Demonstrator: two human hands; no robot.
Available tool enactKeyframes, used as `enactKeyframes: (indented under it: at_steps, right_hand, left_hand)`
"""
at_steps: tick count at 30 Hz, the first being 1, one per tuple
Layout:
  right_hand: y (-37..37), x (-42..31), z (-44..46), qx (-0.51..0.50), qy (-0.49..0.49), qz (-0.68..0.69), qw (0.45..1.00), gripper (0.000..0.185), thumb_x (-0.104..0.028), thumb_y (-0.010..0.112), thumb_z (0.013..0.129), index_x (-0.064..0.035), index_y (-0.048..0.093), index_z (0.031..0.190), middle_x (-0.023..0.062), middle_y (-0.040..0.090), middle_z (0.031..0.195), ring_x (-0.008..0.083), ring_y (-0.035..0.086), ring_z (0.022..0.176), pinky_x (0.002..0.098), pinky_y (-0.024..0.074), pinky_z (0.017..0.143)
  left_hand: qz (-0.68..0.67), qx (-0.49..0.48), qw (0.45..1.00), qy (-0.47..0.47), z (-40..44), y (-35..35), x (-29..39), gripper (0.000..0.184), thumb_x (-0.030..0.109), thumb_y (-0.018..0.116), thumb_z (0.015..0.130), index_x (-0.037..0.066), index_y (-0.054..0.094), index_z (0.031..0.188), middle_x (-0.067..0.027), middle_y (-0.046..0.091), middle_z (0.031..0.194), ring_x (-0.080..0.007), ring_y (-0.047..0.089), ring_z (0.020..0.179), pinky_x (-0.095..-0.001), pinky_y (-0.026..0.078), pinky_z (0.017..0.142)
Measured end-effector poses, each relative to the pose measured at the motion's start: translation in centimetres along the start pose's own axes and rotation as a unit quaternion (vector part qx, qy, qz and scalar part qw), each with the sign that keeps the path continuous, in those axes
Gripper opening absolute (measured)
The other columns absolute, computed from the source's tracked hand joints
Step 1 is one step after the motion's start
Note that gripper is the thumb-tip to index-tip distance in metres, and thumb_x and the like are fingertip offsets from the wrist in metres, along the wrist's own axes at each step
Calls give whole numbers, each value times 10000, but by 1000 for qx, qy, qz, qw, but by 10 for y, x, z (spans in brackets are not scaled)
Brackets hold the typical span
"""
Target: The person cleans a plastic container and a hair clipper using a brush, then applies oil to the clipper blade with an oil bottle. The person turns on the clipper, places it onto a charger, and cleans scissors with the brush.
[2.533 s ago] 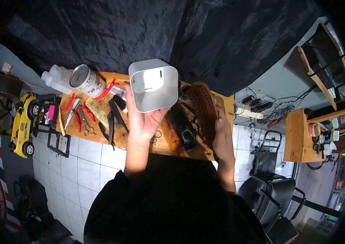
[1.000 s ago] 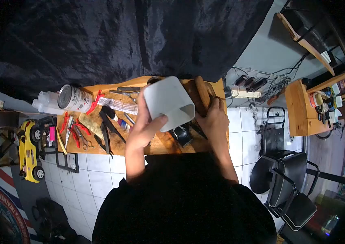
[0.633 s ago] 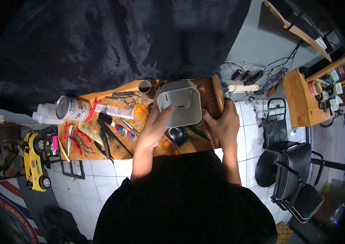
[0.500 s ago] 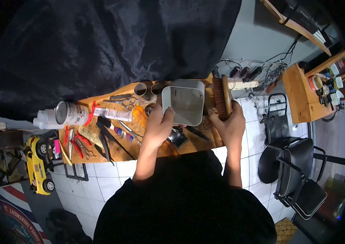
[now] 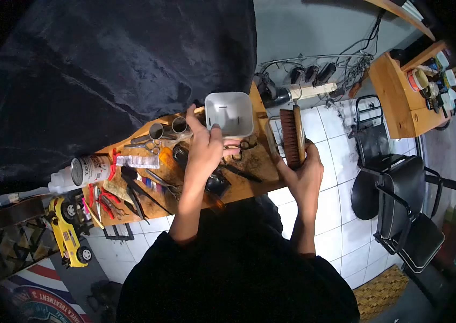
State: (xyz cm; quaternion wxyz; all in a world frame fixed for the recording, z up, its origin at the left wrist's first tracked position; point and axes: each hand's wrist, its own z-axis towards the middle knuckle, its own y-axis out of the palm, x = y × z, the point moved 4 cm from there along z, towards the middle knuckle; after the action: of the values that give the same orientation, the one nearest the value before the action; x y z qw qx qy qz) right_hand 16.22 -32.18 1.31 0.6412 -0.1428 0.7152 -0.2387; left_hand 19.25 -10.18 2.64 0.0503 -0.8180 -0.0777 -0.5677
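Note:
My left hand (image 5: 204, 151) is on the near left side of a square whitish container (image 5: 229, 114), with its thumb over the rim and fingers spread. The container stands at the back of the wooden table (image 5: 260, 156), its opening facing up. My right hand (image 5: 304, 175) grips a wooden brush (image 5: 293, 134) with brown bristles, held upright beyond the table's right edge. A clear rectangular item (image 5: 276, 134) is beside the brush, and I cannot make out whether my right hand touches it. Scissors (image 5: 245, 145) and a dark tool (image 5: 241, 173) lie beside my left hand.
Left on the table are a metal can (image 5: 92, 169), red-handled pliers (image 5: 110, 200), a pale comb (image 5: 137, 161), an orange item (image 5: 174, 161) and two metal cups (image 5: 157, 131). A black curtain (image 5: 131, 70) hangs behind. A black chair (image 5: 394, 188) stands on the right.
The view has shifted right. The container has gone from between my hands to the table's back, and its opening now faces up. The brush has been lifted upright past the right edge.

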Motion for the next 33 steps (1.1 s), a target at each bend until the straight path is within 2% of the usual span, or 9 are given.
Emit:
enactKeyframes:
  at_steps: [5, 7, 11, 12, 17, 22, 24, 29, 33]
  right_hand:
    - [-4, -7, -2, 1, -39, 24, 999, 573, -178, 804, 674, 68, 506, 1097, 251, 594, 1006, 410, 618, 875, 418, 495, 754]
    - [-8, -17, -4, 4, -59, 38, 998, 592, -180, 805, 676, 74, 501, 1116, 250, 595, 1022, 406, 621, 895, 410, 496, 769]
    - [-13, -39, -11, -14, -105, 61, 993, 635, -197, 816, 675, 91, 494, 1140, 246, 601, 1068, 348, 640, 945, 374, 506, 806]
    - [-11, -48, -13, -46, -102, 96, 989, 643, -202, 822, 671, 95, 495, 1139, 243, 605, 1069, 324, 641, 957, 362, 508, 814]
    - [23, -90, -24, -232, -157, 218, 935, 672, -226, 844, 653, 95, 509, 1138, 219, 638, 1030, 225, 650, 951, 315, 515, 837]
    - [62, -121, -46, -346, -215, 107, 907, 865, -260, 875, 601, 97, 448, 1264, 189, 620, 1071, 239, 623, 1005, 338, 494, 882]
    - [77, -130, -52, -313, -284, 88, 902, 864, -258, 883, 595, 87, 447, 1257, 170, 618, 1043, 233, 615, 998, 329, 482, 892]
    - [107, -134, -63, -292, -49, 194, 935, 465, -326, 613, 901, 65, 512, 1132, 208, 601, 930, 369, 601, 945, 381, 461, 827]
    - [141, -167, -86, -264, -250, 123, 923, 370, -247, 517, 951, 61, 518, 1157, 246, 609, 971, 363, 618, 907, 385, 470, 794]
  left_hand:
    - [36, -27, 998, 31, -7, 0, -1, 709, 56, 377, 950, 95, -141, 1432, -314, 474, 1191, -309, 680, 795, -373, 609, 636]
    - [130, 0, 992, -5, -18, -3, 12, 681, 91, 450, 944, 79, -3, 1452, -279, 506, 1190, -264, 674, 807, -337, 586, 658]
    - [385, 83, 877, 275, -45, -19, 32, 545, 113, 598, 896, 16, 347, 1370, -169, 582, 1018, -149, 638, 783, -279, 530, 623]
    - [294, 50, 937, 184, -56, -21, 39, 482, 151, 675, 861, -13, 477, 1269, -131, 594, 1028, -152, 626, 844, -240, 504, 650]
    - [-100, -213, 958, 165, -72, -53, 20, 1100, 78, 810, 687, 48, 68, 1500, -193, 288, 1482, -282, 346, 1339, -413, 321, 1053]
    - [-200, -174, 952, 153, -86, -104, -17, 1101, 99, 848, 640, 21, 151, 1487, -164, 323, 1458, -297, 350, 1335, -423, 303, 1070]
    - [-203, -127, 950, 200, -97, -123, -18, 1106, 99, 864, 616, 23, 179, 1482, -140, 357, 1419, -277, 370, 1321, -424, 311, 1064]
    - [30, 26, 961, 272, -118, -184, -3, 1095, 96, 905, 552, 17, 249, 1426, -140, 471, 1303, -253, 460, 1232, -372, 370, 1021]
    - [75, 77, 954, 279, -124, -226, -8, 1105, 101, 906, 548, 10, 232, 1419, -171, 458, 1313, -267, 461, 1232, -381, 399, 1008]
